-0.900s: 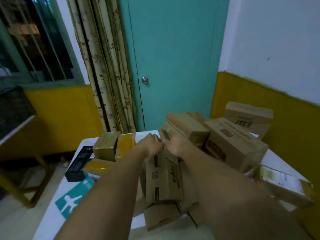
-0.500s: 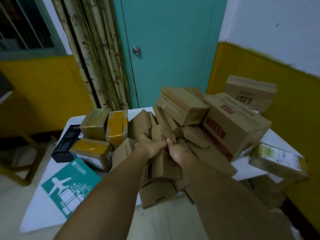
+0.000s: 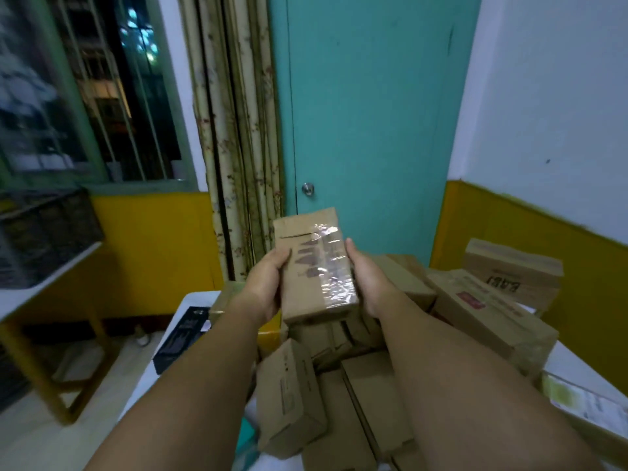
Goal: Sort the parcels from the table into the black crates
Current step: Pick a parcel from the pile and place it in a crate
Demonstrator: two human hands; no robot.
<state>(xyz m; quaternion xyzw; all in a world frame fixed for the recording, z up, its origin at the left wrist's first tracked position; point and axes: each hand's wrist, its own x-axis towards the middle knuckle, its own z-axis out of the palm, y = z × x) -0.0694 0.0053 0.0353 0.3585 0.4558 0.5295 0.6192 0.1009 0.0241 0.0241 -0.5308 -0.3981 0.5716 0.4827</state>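
- I see the left hand (image 3: 268, 283) and right hand (image 3: 365, 283) each with a grip on one taped parcel (image 3: 316, 266), lifted above the pile (image 3: 339, 385);
- I judge sorting barely begun; many boxes remain on the surface (image 3: 197, 300); the black crate (image 3: 44, 236) sits far left.

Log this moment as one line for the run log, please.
step: parcel lifted | left hand: grips taped parcel | right hand: grips same parcel | black crate: far left | pile remains on table

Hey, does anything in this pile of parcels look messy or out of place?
Yes. The cardboard boxes are heaped on the table, tilted and overlapping. One box leans at the near edge. The held parcel bears crinkled tape.
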